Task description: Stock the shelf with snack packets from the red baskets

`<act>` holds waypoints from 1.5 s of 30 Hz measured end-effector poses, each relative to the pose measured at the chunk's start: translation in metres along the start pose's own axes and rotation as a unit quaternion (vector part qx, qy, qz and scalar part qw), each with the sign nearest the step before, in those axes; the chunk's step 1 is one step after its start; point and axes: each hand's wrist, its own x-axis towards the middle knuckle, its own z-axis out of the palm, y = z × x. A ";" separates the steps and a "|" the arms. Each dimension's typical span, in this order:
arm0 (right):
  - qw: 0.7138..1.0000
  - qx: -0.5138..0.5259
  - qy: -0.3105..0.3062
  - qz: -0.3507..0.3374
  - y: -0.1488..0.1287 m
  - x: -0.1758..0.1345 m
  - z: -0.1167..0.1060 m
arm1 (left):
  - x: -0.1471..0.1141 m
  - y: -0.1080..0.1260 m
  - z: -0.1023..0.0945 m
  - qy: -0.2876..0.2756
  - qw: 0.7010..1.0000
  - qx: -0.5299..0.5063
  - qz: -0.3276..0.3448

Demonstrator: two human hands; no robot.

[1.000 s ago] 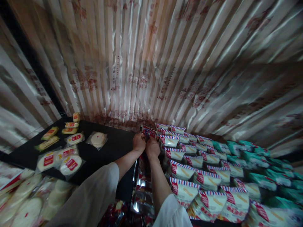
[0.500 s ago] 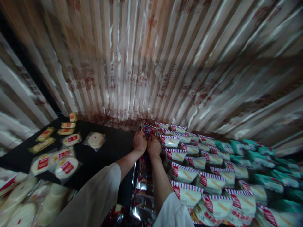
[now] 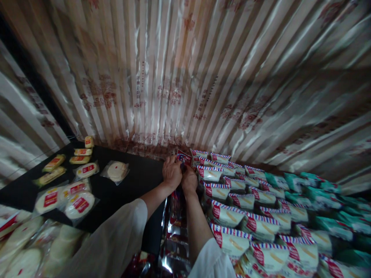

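Note:
Both my arms reach forward to the far end of a narrow row of dark red shiny packets (image 3: 175, 231). A dark red and blue printed packet (image 3: 184, 157) stands upright there, its top showing just beyond my fingers. My left hand (image 3: 172, 172) is at its left side, fingers bent against the packets. My right hand (image 3: 189, 180) is curled at its near side, close to the left hand. My fingertips are partly hidden behind the hands, and the picture is dim and somewhat blurred.
On the right stand rows of white bags with red labels and striped tops (image 3: 228, 212), then green bags (image 3: 321, 197). Round wrapped flatbreads (image 3: 79, 204) and small yellow packs (image 3: 53, 162) lie on a black surface (image 3: 124, 204) at left. A corrugated printed sheet (image 3: 171, 69) rises behind.
My left hand has shifted slightly, its fingers lifting and spreading a little further forward on the left of the packet. The right hand stays nearly where it was. The view moved slightly.

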 end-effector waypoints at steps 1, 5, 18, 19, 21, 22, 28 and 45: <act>1.000 0.005 0.002 -0.007 0.001 0.000 0.000 | 0.002 0.000 0.002 -0.009 0.999 0.001 0.045; 0.999 0.021 0.018 -0.030 0.006 0.000 0.002 | 0.015 -0.005 0.011 -0.080 0.993 0.022 0.084; 0.984 0.065 0.116 -0.118 0.009 0.003 0.010 | 0.007 -0.004 0.003 -0.050 0.996 -0.033 0.068; 0.983 0.069 0.121 -0.121 0.007 0.000 0.008 | 0.004 -0.002 0.000 -0.029 0.996 -0.047 0.070; 0.980 0.081 0.130 -0.124 0.004 -0.008 0.004 | -0.007 0.000 -0.006 0.006 0.995 -0.083 0.058; 0.979 0.087 0.132 -0.126 0.003 -0.015 0.001 | -0.015 0.001 -0.010 0.019 0.993 -0.103 0.046; 0.975 0.111 0.096 -0.166 -0.012 -0.087 -0.028 | -0.091 0.007 -0.047 0.017 0.973 -0.231 -0.008; 0.897 -0.129 -0.422 -0.001 0.076 -0.309 0.021 | -0.357 -0.070 -0.013 -0.318 0.863 -0.195 -0.340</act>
